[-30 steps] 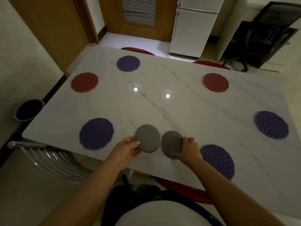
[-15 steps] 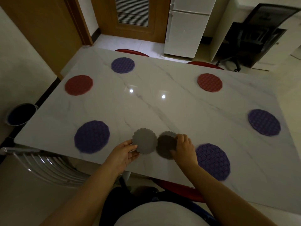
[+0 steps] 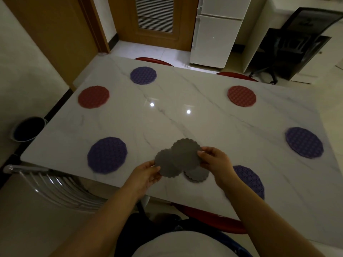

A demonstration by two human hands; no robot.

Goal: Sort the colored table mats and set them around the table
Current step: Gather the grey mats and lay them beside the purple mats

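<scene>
Left hand [image 3: 146, 175] pinches the lower grey mat [image 3: 165, 166], right hand [image 3: 215, 162] the upper grey mat [image 3: 186, 154], now overlapped at six o'clock, seemingly uncovering a third grey mat [image 3: 197, 176]; none placed.

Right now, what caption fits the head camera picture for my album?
Left hand and right hand hold overlapping grey mats over a marble table set with purple mats and red mats.

White fridge [image 3: 215, 34] beside wooden door [image 3: 154, 21], black office chair [image 3: 289, 49] at right.

3 gray scalloped mats [image 3: 186, 154] overlapping, 2 raised; purple mats [image 3: 107, 154], red mats [image 3: 241, 96] flat.
</scene>
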